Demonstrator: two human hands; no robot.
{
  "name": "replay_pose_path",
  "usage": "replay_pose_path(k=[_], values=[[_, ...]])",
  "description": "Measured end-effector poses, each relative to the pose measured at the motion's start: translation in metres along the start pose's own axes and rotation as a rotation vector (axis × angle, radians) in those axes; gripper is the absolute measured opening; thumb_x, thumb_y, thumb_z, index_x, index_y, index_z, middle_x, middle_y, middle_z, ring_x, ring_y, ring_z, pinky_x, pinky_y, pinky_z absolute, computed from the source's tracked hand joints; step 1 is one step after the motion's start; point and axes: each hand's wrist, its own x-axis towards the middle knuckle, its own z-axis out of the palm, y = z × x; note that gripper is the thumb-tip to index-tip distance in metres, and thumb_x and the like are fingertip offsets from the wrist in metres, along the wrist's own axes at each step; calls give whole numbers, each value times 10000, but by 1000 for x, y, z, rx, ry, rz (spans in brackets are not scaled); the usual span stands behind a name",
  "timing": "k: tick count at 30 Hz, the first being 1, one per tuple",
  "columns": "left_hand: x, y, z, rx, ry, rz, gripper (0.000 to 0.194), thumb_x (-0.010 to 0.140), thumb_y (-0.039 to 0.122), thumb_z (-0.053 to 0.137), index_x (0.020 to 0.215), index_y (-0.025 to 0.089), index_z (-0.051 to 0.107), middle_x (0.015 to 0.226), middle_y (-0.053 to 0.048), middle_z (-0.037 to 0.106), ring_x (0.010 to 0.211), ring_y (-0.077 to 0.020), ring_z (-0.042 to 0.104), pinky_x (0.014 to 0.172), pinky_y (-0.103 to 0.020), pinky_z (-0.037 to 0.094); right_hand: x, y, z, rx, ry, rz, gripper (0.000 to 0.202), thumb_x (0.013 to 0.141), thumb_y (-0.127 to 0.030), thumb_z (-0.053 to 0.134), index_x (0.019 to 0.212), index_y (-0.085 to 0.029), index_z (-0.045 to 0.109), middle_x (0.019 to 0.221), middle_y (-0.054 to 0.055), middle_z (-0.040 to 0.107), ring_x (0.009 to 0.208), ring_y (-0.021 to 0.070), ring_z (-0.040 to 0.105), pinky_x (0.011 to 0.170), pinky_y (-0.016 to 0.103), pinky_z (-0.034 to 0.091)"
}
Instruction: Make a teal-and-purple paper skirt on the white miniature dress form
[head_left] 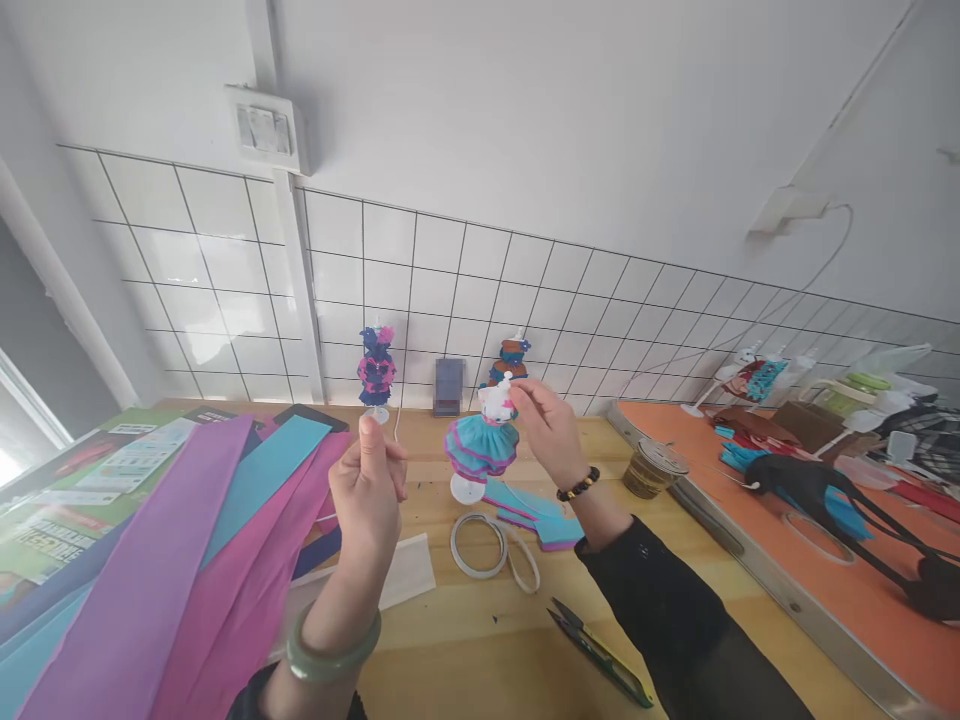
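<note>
A miniature dress form (467,488) on a white round base wears a small dress (482,445) with a white and pink top and a tiered turquoise skirt edged in purple. At the right side of its top, my right hand (551,425) has thumb and fingers pinched together against the bodice. My left hand (367,485), with a green bangle on the wrist, is raised to the left of the dress and apart from it. Its fingers are curled under an upright thumb; anything between them is hidden or too small to see.
Purple, blue and pink fabric strips (187,480) cover the left. A tape roll (480,546), folded turquoise pieces (551,525) and yellow-black thread snips (600,655) lie in front. Two dressed forms (376,370) stand by the wall. A glass jar (654,468) sits beside the cluttered orange board (675,430).
</note>
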Motion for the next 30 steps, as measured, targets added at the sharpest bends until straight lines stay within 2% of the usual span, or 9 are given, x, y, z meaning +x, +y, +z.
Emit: replay_pose_path(k=[5, 9, 16, 21, 30], values=[[4, 4, -4, -86, 16, 7, 550, 848, 530, 447, 433, 171, 493, 283, 63, 276, 299, -51, 239, 378, -232, 234, 9, 27, 30, 22, -23, 11, 335, 815, -472, 491, 910, -206, 672, 914, 66, 648, 819, 205, 571, 767, 337, 455], [8, 4, -8, -132, 5, -10, 544, 862, 525, 417, 457, 175, 509, 302, 66, 239, 316, -58, 227, 389, -237, 221, 10, 41, 40, 45, -37, 27, 364, 814, -486, 487, 912, -195, 683, 912, 69, 664, 830, 210, 585, 769, 334, 457], [11, 7, -7, -171, 11, -31, 455, 867, 471, 427, 531, 178, 515, 371, 77, 222, 354, -62, 209, 407, -236, 197, 7, 50, 41, 66, -28, 38, 402, 815, -522, 480, 910, -209, 713, 1000, 65, 681, 960, 240, 576, 848, 362, 430], [12, 7, -4, -181, 21, -29, 375, 858, 371, 475, 539, 175, 494, 428, 80, 201, 384, -59, 208, 416, -234, 185, 1, 47, 41, 88, -36, 59, 448, 856, -516, 412, 1059, -220, 678, 1072, 57, 667, 1016, 236, 562, 872, 376, 424], [12, 8, -1, -173, 20, -52, 327, 830, 330, 505, 542, 179, 476, 421, 88, 202, 375, -57, 201, 410, -239, 179, 1, 41, 43, 129, -68, 110, 483, 850, -523, 422, 1187, -229, 607, 1180, 52, 626, 1103, 242, 534, 926, 383, 407]])
